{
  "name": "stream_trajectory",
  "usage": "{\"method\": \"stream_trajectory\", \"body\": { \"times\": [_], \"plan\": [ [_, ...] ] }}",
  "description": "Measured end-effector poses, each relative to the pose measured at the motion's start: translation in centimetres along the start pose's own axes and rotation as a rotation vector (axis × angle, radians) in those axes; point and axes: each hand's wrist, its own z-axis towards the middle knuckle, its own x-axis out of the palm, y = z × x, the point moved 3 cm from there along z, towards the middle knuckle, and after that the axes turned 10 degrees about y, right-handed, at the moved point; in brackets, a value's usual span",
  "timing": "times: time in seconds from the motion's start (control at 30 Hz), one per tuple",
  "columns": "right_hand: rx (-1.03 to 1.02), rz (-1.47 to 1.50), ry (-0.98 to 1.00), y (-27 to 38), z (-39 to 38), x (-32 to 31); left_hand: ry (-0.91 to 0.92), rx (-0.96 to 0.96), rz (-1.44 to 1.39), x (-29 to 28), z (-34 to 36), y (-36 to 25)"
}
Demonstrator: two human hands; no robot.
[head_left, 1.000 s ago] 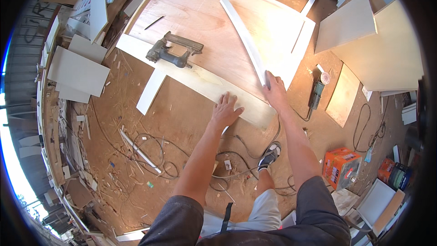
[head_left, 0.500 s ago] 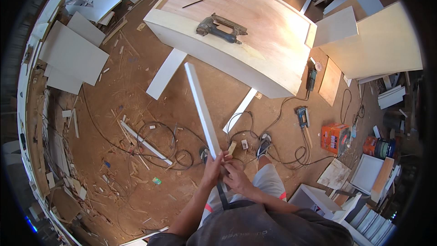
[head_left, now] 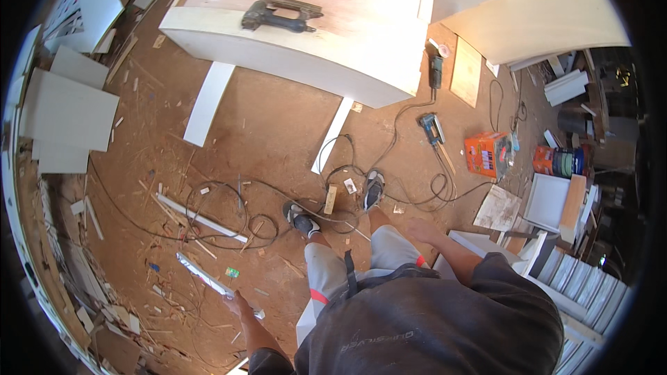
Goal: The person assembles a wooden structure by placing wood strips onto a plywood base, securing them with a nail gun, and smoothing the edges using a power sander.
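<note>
My left hand (head_left: 240, 303) is closed round a white wooden strip (head_left: 201, 271) near its lower end. The strip slants over the scrap-strewn floor, its far end pointing up and left. On the other side of my body, my right hand (head_left: 422, 230) is held out low with nothing seen in it. Its fingers look loosely stretched, though they blur into the brown floor. Below that forearm is a white board piece (head_left: 479, 242). Ahead stands a large pale wooden cabinet (head_left: 292, 55), with a nail gun (head_left: 281, 14) lying on top.
Cables (head_left: 267, 236) loop over the floor around my shoes (head_left: 300, 219). An angle grinder (head_left: 435, 69), a second nail gun (head_left: 432, 128) and an orange box (head_left: 486, 154) lie to the right. White panels (head_left: 69, 111) lean at the left. Wood offcuts (head_left: 198, 219) litter the ground.
My hands have parted: the left carried the strip down and left, while the right let go of it and swung out to the right. My view has turned, shifting the cabinet up and left.
</note>
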Motion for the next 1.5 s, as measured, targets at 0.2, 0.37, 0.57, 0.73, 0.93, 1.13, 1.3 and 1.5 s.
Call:
{"method": "stream_trajectory", "body": {
  "times": [0.2, 0.37, 0.57, 0.73, 0.93, 1.13, 1.3, 1.5],
  "plan": [
    [0.106, -0.556, 0.118, -11.2, -14.7, -0.3, 0.591, -0.202, 0.682, 0.6, -7.6, 3.2],
    [0.301, 0.655, -0.145, 4.8, -9.5, -3.0, 0.704, -0.05, 0.342, -3.0, -9.9, 0.7],
    [-0.092, 0.646, -0.17, 23.1, -3.0, -8.5, 0.668, 0.349, 0.029, -6.1, -6.7, -7.7],
    [-0.073, 0.548, -0.202, 27.3, -1.6, -11.3, 0.493, 0.294, -0.236, -10.0, -5.6, -6.9],
    [-0.012, 0.477, -0.235, 23.5, 2.0, -13.9, 0.491, 0.014, -0.283, -11.6, -6.8, -3.6],
    [0.026, 0.355, -0.162, 23.7, 7.3, -15.7, 0.524, -0.144, -0.264, -12.5, -7.5, -4.6],
    [-0.15, 0.22, -0.3, 27.0, 17.3, -24.9, 0.521, -0.166, -0.302, -11.0, -4.6, -12.2],
    [-0.03, 0.106, -0.518, 37.4, 31.9, -42.6, 0.484, -0.218, -0.141, -10.4, -0.9, -25.9]
  ]
}}
